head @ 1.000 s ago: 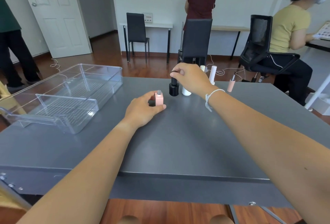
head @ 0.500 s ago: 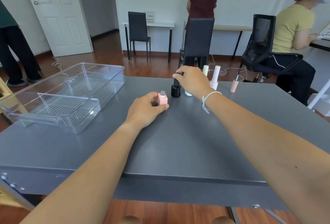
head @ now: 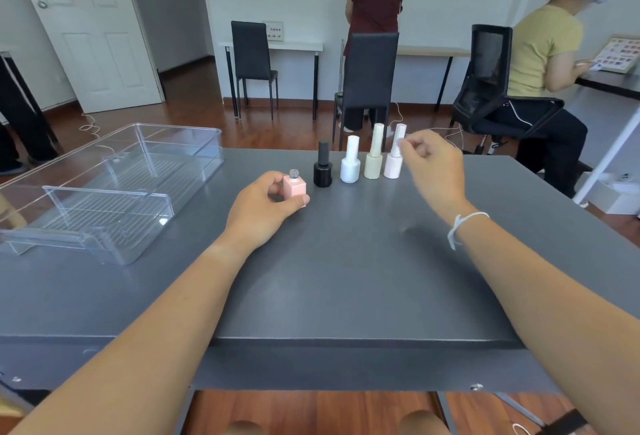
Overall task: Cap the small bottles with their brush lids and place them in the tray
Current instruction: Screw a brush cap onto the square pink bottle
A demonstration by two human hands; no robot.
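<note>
My left hand [head: 263, 209] grips a square pink bottle [head: 295, 188] that stands on the grey table [head: 346, 278], its neck bare with no lid. Behind it stand a capped black bottle [head: 322, 171], a white bottle [head: 350, 164], a cream bottle [head: 374, 160] and a pale pink bottle [head: 393, 164], all upright in a row. My right hand [head: 433, 167] hovers just right of the pale pink bottle, fingers loosely curled beside its cap and holding nothing. What lies behind this hand is hidden. The clear plastic tray [head: 194, 160] sits at the left with no bottles in it.
A black chair [head: 370, 81] stands just beyond the table's far edge. A person in a yellow shirt [head: 540, 50] sits at the right on an office chair, and another person [head: 375, 1] stands at the back wall. Cables lie on the wooden floor.
My right hand let go of the black bottle's cap and moved right, to beside the pale pink bottle. My left hand still holds the square pink bottle in place.
</note>
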